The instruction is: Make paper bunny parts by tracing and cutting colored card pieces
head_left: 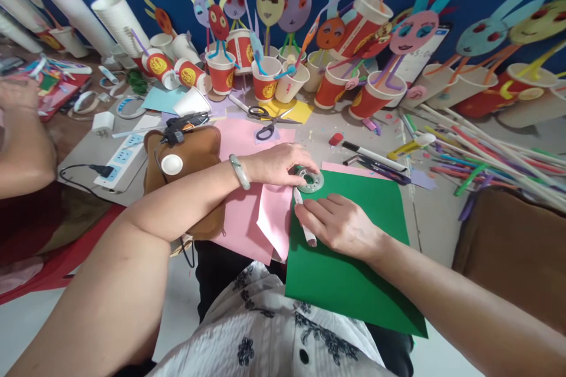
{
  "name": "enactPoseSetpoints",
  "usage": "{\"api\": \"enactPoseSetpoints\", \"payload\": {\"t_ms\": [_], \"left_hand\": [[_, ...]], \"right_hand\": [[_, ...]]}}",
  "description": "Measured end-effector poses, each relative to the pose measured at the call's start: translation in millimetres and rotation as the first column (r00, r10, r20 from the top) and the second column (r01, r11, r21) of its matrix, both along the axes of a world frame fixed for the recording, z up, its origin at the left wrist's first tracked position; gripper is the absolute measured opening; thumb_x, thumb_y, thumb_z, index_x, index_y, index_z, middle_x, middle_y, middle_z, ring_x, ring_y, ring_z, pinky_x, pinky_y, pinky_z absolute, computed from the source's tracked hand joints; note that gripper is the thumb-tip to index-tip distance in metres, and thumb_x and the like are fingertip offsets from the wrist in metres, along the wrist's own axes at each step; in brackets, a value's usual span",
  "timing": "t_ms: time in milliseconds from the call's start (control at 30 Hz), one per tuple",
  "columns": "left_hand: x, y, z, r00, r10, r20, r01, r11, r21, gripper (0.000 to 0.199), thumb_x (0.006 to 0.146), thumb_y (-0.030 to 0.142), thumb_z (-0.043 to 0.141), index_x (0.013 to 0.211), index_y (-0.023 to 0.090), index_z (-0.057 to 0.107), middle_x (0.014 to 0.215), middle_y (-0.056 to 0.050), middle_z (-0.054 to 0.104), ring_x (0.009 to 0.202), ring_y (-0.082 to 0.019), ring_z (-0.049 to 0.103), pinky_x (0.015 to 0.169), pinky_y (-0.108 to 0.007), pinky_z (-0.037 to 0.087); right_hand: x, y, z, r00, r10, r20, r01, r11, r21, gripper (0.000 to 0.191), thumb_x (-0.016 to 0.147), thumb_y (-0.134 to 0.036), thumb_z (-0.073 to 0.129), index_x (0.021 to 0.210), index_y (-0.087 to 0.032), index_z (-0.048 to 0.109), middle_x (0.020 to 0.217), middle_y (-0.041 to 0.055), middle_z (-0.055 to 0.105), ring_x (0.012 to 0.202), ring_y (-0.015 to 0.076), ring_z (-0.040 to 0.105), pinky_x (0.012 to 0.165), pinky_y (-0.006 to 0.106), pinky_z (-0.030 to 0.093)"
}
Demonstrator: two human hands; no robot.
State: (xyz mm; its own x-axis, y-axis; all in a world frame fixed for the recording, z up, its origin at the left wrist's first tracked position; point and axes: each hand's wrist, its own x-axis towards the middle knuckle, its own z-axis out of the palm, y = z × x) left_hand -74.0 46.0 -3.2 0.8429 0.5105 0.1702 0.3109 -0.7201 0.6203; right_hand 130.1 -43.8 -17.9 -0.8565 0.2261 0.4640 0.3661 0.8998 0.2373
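Observation:
With its thumb and fingers, my left hand [280, 164] grips the rim of a clear tape roll [311, 181], which lies flat at the top left of a green paper sheet [354, 271]. Below it, my right hand [338, 224] is closed around a white marker [309, 237]. The marker's upper end points at the roll; whether its tip touches the paper is hard to make out. Pink paper [247, 206] lies left of the green sheet, and a folded pink piece [276, 221] overlaps it under my left wrist.
Scissors [272, 125], a glue gun [188, 123] and a brown cushion [188, 153] lie beyond my left arm. Paper cups with face puppets [221, 70] line the back. Pens [380, 159] and pipe cleaners [486, 147] lie right. Another person's arm [24, 141] is at left.

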Motion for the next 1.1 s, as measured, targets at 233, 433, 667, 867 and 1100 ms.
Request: {"api": "enactPoseSetpoints", "payload": {"t_ms": [233, 433, 667, 867, 1100], "left_hand": [[0.9, -2.3, 3.1, 1.0, 0.003, -0.008, -0.003, 1.0, -0.006, 0.024, 0.084, 0.012, 0.07, 0.107, 0.019, 0.075, 0.104, -0.006, 0.076, 0.094, -0.018, 0.063, 0.091, -0.033, 0.047], [0.8, -3.0, 5.6, 1.0, 0.002, -0.015, -0.003, 1.0, -0.03, 0.025, 0.084, 0.012, 0.069, 0.106, 0.02, 0.075, 0.103, -0.006, 0.075, 0.092, -0.017, 0.063, 0.09, -0.033, 0.048], [0.5, -2.3, 4.5, 1.0, 0.002, -0.019, -0.002, 1.0, -0.029, 0.025, 0.084, 0.012, 0.07, 0.107, 0.019, 0.075, 0.1, -0.007, 0.074, 0.089, -0.017, 0.063, 0.089, -0.033, 0.048], [0.9, -2.7, 5.6, 1.0, -0.001, -0.012, 0.0, 0.999, -0.043, 0.025, 0.083, 0.012, 0.07, 0.106, 0.02, 0.075, 0.099, -0.006, 0.074, 0.091, -0.018, 0.063, 0.091, -0.034, 0.047], [0.7, -2.7, 6.5, 0.999, -0.004, -0.036, 0.002, 0.999, -0.037, 0.025, 0.085, 0.014, 0.07, 0.109, 0.02, 0.075, 0.102, -0.007, 0.075, 0.092, -0.018, 0.063, 0.093, -0.035, 0.046]], "right_hand": [[-1.0, 0.9, -1.6, 1.0, -0.019, 0.012, 0.019, 1.0, 0.019, 0.024, 0.1, -0.014, 0.044, 0.088, -0.014, 0.065, 0.066, 0.0014, 0.057, 0.057, 0.015, 0.043, 0.057, 0.033, 0.029], [-1.3, 2.6, -3.1, 0.999, -0.04, 0.019, 0.041, 0.999, -0.012, 0.028, 0.101, -0.017, 0.041, 0.088, -0.013, 0.064, 0.069, 0.0031, 0.06, 0.058, 0.0151, 0.046, 0.057, 0.033, 0.029], [-1.3, 3.2, -4.0, 0.999, -0.05, 0.012, 0.05, 0.998, -0.04, 0.029, 0.101, -0.013, 0.04, 0.083, -0.014, 0.063, 0.066, 0.0018, 0.058, 0.057, 0.0149, 0.046, 0.058, 0.033, 0.029], [-1.5, 3.1, -1.2, 0.999, -0.045, -0.015, 0.044, 0.997, -0.063, 0.028, 0.098, -0.011, 0.042, 0.077, -0.017, 0.059, 0.064, 0.0005, 0.054, 0.057, 0.0144, 0.042, 0.058, 0.032, 0.028], [1.9, 3.1, 2.0, 0.999, -0.019, -0.035, 0.014, 0.992, -0.126, 0.024, 0.091, -0.01, 0.045, 0.071, -0.019, 0.054, 0.063, -0.0002, 0.051, 0.057, 0.0145, 0.038, 0.058, 0.031, 0.028]]}}
